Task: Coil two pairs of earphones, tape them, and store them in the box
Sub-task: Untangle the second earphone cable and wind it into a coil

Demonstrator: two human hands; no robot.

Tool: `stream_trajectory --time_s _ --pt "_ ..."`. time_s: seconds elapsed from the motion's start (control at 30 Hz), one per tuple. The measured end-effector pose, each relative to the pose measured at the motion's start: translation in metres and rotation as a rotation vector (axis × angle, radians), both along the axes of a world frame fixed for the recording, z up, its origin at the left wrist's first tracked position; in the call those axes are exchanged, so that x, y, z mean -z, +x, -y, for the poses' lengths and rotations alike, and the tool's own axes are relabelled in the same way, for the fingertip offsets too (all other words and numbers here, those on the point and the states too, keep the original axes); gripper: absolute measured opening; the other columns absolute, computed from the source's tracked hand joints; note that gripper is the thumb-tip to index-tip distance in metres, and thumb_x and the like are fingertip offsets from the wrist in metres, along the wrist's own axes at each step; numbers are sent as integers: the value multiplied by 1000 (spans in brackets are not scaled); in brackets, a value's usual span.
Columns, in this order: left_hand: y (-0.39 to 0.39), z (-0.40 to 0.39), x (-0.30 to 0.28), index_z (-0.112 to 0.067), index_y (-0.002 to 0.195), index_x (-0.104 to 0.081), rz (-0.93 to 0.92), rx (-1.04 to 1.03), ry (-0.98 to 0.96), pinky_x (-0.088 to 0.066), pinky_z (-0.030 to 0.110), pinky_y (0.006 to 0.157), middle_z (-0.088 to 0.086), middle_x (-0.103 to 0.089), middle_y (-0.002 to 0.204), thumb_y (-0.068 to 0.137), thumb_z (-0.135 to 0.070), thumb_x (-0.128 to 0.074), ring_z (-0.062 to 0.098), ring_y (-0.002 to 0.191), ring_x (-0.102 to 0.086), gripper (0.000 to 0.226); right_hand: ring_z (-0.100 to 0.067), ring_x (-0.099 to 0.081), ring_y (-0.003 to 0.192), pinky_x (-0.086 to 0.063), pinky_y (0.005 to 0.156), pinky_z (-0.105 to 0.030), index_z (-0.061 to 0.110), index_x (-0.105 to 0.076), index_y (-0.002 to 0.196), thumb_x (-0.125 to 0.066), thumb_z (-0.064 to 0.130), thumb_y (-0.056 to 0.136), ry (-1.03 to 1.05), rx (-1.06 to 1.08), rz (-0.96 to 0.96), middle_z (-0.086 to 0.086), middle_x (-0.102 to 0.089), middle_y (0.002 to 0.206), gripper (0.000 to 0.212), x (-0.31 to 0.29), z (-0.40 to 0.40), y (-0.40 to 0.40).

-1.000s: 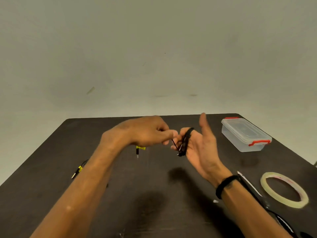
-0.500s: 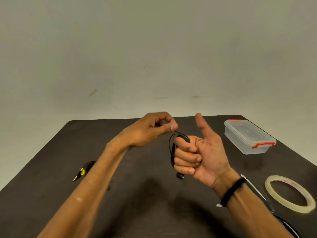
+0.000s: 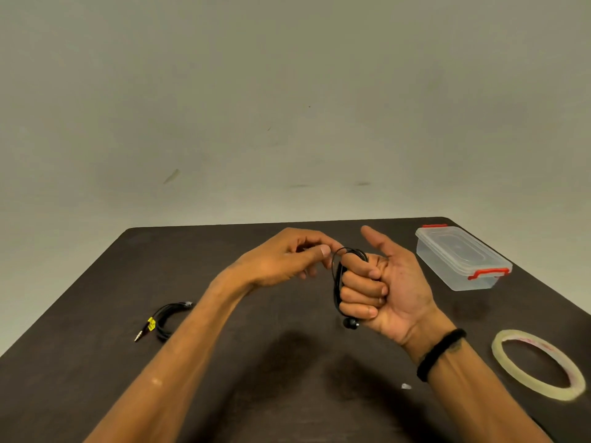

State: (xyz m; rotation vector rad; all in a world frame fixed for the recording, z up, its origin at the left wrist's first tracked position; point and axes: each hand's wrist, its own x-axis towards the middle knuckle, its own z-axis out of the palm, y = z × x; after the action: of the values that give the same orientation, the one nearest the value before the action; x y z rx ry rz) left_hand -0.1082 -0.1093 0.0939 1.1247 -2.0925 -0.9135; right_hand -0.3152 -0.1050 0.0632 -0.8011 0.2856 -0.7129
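A dark table point(image 3: 96, 362) stands against a plain pale wall, with the person's 2 forearms reaching over it from the near edge.

Nearest, at the right, a roll of clear tape point(image 3: 537, 366) lies flat on the table, beside the right forearm, which wears a black wristband point(image 3: 439, 353).

At mid-table the right hand point(image 3: 383, 286) is raised with the palm toward the camera, thumb stuck up, its 4 fingers curled into the palm with 1 pair of earphones point(image 3: 339, 282) wound round them. The loops run roughly top to bottom along the knuckle side, and an earbud hangs below the little finger. The left hand point(image 3: 287, 260) sits just left of this coil, thumb and forefinger pinching the black cord where it leaves the top of the loops. So the free end lies on the left hand's side, and the next wrap, I judge, goes over the right fingers along that same upright axis.

The other pair of earphones point(image 3: 166, 318) lies bundled on the table at the left, plug with a yellow tag pointing outward.

Farthest, at the right rear, the clear box point(image 3: 463, 257) sits with its lid on and red clips; it looks empty.
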Motion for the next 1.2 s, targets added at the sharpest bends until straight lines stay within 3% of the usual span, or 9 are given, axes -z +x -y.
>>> stream_trajectory --time_s 0.17,0.3,0.4,0.5,0.63,0.83,0.93,1.03,1.2 --pt "-2 -8 -4 -11 132 -67 -28 53 123 -58 33 88 6 -72 111 110 -20 -48 17 93 -69 31 -12 -13 37 -18 41 -24 19 -31 60 -30 37 102 4 -66 34 4 -19 43 46 3 4 -1" --pt "-5 -8 -6 -9 114 -62 -82 -34 194 -53 32 72 6 -68 94 110 -39 -41 18 80 -66 37 -11 -9 39 -18 42 -25 19 -28 60 -28 33 99 3 -68 19 4 -18 43 41 4 5 -2" --pt "2 -5 -8 -20 113 -60 -23 -70 88 -51 24 64 -2 -69 85 101 -46 -59 11 73 -65 29 -12 -10 38 -17 41 -24 19 -29 59 -30 32 98 -1 -57 -10 4 -18 43 41 5 6 -3" --pt "2 -5 -5 -29 126 -65 -19 31 72 -55 22 70 -1 -72 93 98 -38 -68 9 78 -70 30 -11 -10 38 -17 42 -24 19 -29 59 -29 32 98 4 -74 -13 4 -19 43 40 6 7 -4" --pt "0 -3 1 -27 137 -64 -91 109 121 -56 23 74 15 -72 106 100 -27 -68 11 82 -69 37 -10 -7 40 -18 42 -24 19 -28 61 -28 32 97 1 -111 -24 4 -19 44 38 5 7 -7" --pt "-1 -6 8 -21 130 -69 -46 110 223 -53 25 72 7 -70 100 93 -20 -77 11 82 -65 38 -11 -5 41 -18 42 -24 18 -30 62 -34 28 91 -30 -255 -46 4 -20 45 31 5 5 -5" --pt "-8 -6 9 -18 102 -77 53 49 150 -47 25 70 -2 -68 84 93 -15 -74 7 76 -57 10 -11 -9 40 -16 43 -25 19 -30 60 -35 26 89 -55 -229 -114 4 -19 45 30 8 5 -3" --pt "-23 -5 13 -29 76 -72 232 -97 13 -40 17 60 -19 -59 56 88 -13 -68 -2 54 -51 21 -12 -9 39 -18 43 -26 20 -27 59 -35 24 87 -57 -137 -170 4 -18 44 29 13 7 -4" --pt "-40 -8 25 -16 93 -76 272 -205 -128 -42 9 60 -4 -71 77 83 -8 -68 2 66 -61 15 -13 -10 38 -19 42 -25 20 -26 58 -38 24 85 -67 -61 -225 4 -16 44 29 18 10 -6"
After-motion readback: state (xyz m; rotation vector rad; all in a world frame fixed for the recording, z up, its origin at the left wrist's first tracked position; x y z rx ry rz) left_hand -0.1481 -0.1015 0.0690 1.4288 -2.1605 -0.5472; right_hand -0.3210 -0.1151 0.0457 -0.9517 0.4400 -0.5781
